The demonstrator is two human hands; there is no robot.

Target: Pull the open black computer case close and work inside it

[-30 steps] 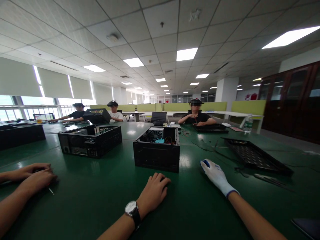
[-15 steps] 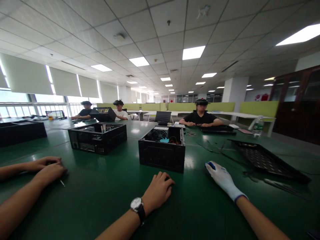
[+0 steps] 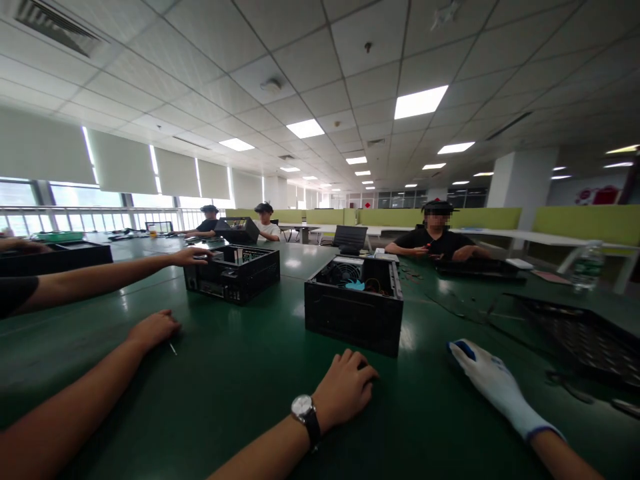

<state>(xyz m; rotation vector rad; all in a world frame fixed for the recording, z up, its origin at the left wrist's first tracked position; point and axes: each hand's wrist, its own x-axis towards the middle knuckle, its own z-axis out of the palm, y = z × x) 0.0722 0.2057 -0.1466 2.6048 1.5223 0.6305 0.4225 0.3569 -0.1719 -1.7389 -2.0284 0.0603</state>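
My left hand point(image 3: 345, 390), with a wristwatch, rests knuckles up on the green table point(image 3: 240, 400), its fingers curled under; whatever lies beneath them is hidden. It sits just in front of an open black computer case point(image 3: 354, 313) whose fan shows inside. My right hand point(image 3: 487, 380) wears a white glove with a blue fingertip. It lies flat and open on the table, right of the case, and holds nothing.
A co-worker at my left reaches one hand point(image 3: 195, 255) to a second open case point(image 3: 233, 273); their other hand point(image 3: 153, 330) rests on the table by a thin tool. A black perforated panel point(image 3: 575, 333) lies at the right. More people sit across the table.
The co-worker's far hand left the table and stretched out to the second case. The view swung a little left. My own hands stayed where they were.
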